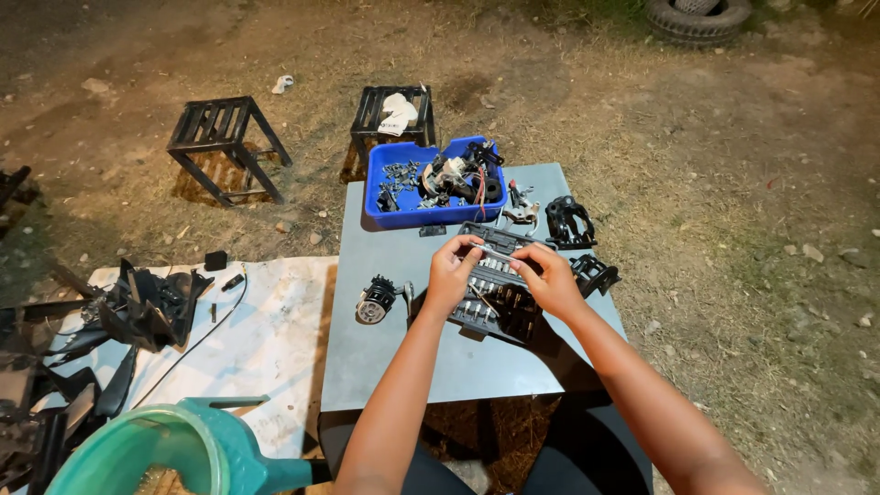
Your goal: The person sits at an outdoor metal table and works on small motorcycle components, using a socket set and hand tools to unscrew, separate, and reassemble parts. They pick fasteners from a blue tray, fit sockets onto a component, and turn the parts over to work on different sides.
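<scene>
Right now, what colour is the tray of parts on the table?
Blue tray, clearest in the head view.

Grey square table (403,367) on bare dirt ground. On it: blue plastic tray (385,213) of small parts at far edge, open black socket set case (500,316) mid-table, round motor-like part (375,301) left, black brackets (568,222) right.

My hands (451,275) hide part of the socket set (495,291); the tyre (697,16) and green jug (174,449) are cut off; the blue tray's (380,215) parts are too small to identify.
</scene>
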